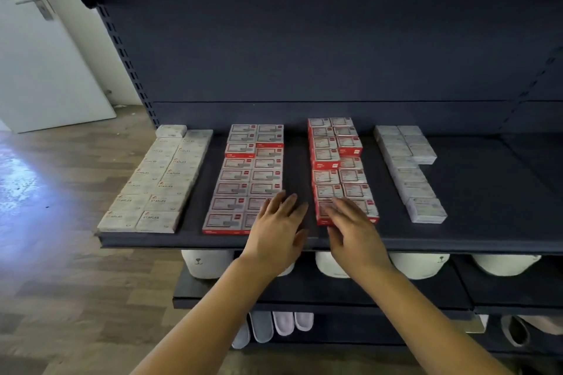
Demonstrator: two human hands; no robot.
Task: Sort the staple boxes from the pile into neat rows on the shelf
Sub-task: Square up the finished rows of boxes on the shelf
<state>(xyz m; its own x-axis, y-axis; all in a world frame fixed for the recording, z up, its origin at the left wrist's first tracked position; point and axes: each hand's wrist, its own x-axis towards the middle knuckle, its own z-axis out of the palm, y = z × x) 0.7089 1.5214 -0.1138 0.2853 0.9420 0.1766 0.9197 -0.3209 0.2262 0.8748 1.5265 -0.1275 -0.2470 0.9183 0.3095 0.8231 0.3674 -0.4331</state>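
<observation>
Staple boxes lie in four double rows on the dark shelf (457, 234): white rows (155, 179) far left and (408, 170) far right, red rows (243, 176) and (338, 167) between. Both hands are flat with fingers straight, the left hand (278, 230) on the left red row's near end, the right hand (353, 231) on the right red row's.

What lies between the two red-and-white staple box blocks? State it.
Head view: bare dark shelf separates the left red-and-white block from the right red-and-white block; the left hand covers its near end.
</observation>
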